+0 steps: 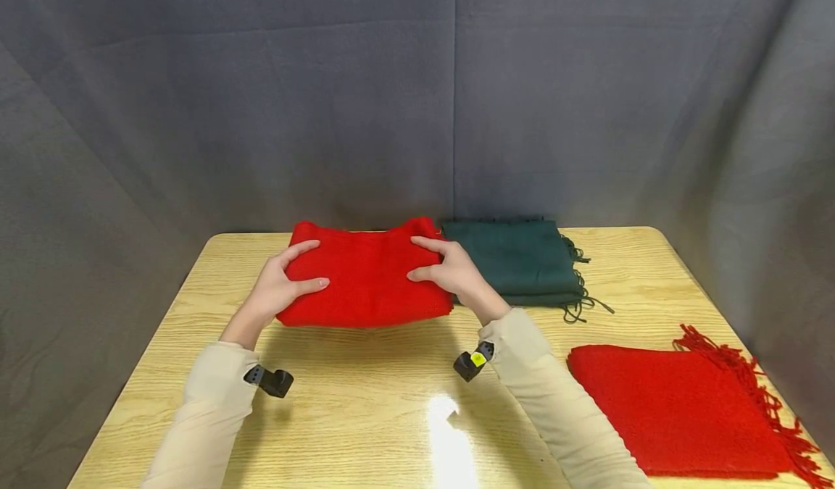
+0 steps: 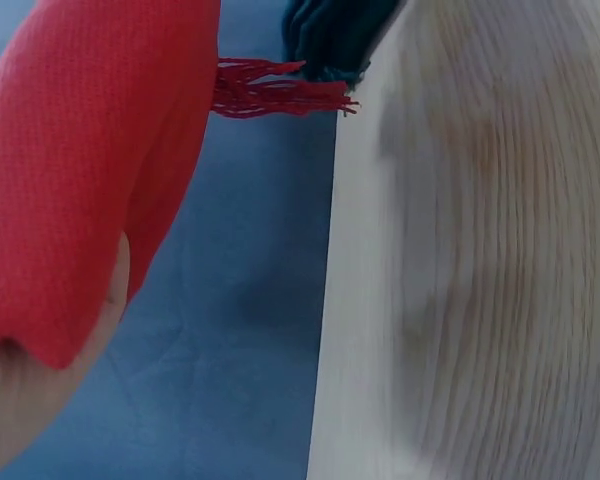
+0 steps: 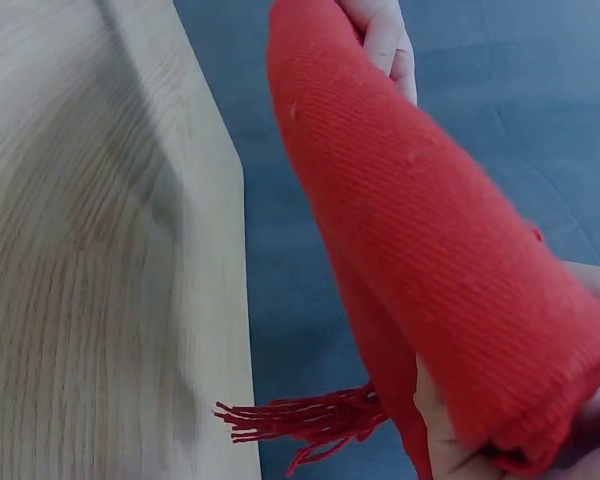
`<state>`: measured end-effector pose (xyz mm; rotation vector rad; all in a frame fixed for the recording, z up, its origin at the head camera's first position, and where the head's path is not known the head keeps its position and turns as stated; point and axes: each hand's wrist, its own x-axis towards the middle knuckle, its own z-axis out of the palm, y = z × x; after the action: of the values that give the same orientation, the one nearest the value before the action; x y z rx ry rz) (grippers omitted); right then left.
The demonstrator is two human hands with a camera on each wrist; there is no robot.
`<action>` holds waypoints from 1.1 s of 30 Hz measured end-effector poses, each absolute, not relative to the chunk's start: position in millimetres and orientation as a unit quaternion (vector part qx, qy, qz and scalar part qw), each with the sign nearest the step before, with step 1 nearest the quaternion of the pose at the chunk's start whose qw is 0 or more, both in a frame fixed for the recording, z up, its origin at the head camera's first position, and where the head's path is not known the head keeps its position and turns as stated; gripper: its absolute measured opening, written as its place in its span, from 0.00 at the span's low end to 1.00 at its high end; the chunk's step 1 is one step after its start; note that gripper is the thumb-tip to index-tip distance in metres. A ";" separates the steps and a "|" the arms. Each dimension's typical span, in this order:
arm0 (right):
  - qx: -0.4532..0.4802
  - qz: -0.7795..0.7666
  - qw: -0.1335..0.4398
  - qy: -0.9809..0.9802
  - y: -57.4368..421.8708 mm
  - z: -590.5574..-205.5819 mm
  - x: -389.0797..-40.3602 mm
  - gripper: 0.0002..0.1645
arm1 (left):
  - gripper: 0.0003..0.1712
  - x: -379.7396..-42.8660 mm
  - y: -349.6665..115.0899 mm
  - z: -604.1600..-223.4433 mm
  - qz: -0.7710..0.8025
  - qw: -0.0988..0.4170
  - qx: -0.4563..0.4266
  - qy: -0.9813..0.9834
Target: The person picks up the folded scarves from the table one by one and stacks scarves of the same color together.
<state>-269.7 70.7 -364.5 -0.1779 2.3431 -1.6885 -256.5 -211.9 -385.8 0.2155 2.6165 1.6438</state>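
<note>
A folded red scarf [image 1: 365,279] is held up over the back left of the table, its shadow falling on the wood below. My left hand [image 1: 280,286] grips its left end, thumb on the near face and other fingers mostly hidden behind. At the right end my right hand [image 1: 453,268] holds it the same way. In the right wrist view the red scarf [image 3: 420,230] shows a thick rolled fold, and red fringe [image 3: 305,418] dangles under it. The left wrist view shows part of the left hand [image 2: 45,400] beneath the cloth.
A folded dark green scarf [image 1: 522,264] with loose fringe lies at the table's back, just right of the held one. Another folded red scarf [image 1: 678,409] lies at the front right, fringe toward the right edge. A grey curtain [image 1: 326,112] hangs behind the wooden table [image 1: 352,416].
</note>
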 end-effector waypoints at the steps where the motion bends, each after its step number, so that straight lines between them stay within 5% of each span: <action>1: -0.062 -0.577 0.122 0.805 71.7 -364.5 -268.8 0.36 | 0.37 -255.7 -211.0 -385.7 0.531 0.020 0.072 0.844; 33: -0.082 -0.601 0.127 0.785 108.3 -353.9 -236.8 0.35 | 0.38 -229.9 -181.9 -366.9 0.524 0.024 0.084 0.847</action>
<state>-236.8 108.3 -353.9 -0.2395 2.2852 -1.7480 -229.9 -181.9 -366.9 0.2594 2.6215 1.6218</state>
